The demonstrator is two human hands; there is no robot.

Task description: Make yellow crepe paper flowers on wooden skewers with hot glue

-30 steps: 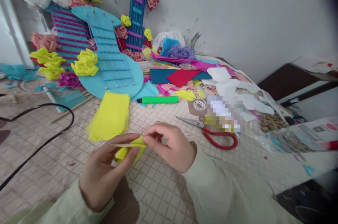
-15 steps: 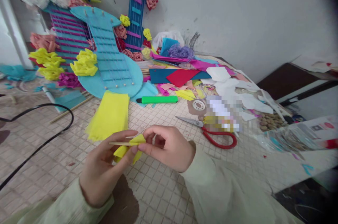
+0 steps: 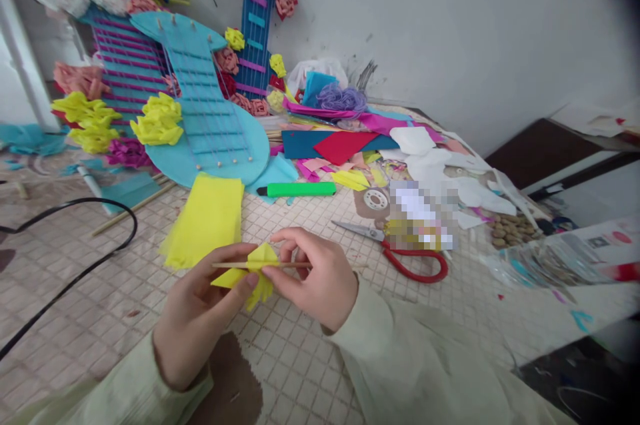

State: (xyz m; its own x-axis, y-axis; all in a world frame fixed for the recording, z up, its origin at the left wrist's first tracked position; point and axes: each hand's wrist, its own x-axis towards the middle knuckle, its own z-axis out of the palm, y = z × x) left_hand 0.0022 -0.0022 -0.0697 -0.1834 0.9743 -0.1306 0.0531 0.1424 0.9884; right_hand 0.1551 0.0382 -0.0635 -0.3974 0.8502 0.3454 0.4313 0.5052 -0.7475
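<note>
My left hand (image 3: pixel 197 308) is closed on a small folded piece of yellow crepe paper (image 3: pixel 262 255), pinched between thumb and fingers. A thin wooden stick (image 3: pixel 228 265) runs level across the paper, which appears bent around it. With thumb and fingertips, my right hand (image 3: pixel 323 275) grips the stick just right of the paper. Loose strips of the yellow paper hang below my left thumb. Just beyond my left hand lies a stack of yellow crepe paper (image 3: pixel 207 218) on the table.
Red-handled scissors (image 3: pixel 375 233) lie right of my hands, near a white spool (image 3: pixel 375 199). A green marker (image 3: pixel 303 189) lies ahead. Blue paper instrument (image 3: pixel 215 118) with strings leans at the back left. Black cable (image 3: pixel 75 261) curves at left; paper scraps (image 3: pixel 430 165) cover the back right.
My right hand has shifted slightly, and the stick now shows passing into its fingers. The yellow paper has turned, with a folded peak standing above the stick.
</note>
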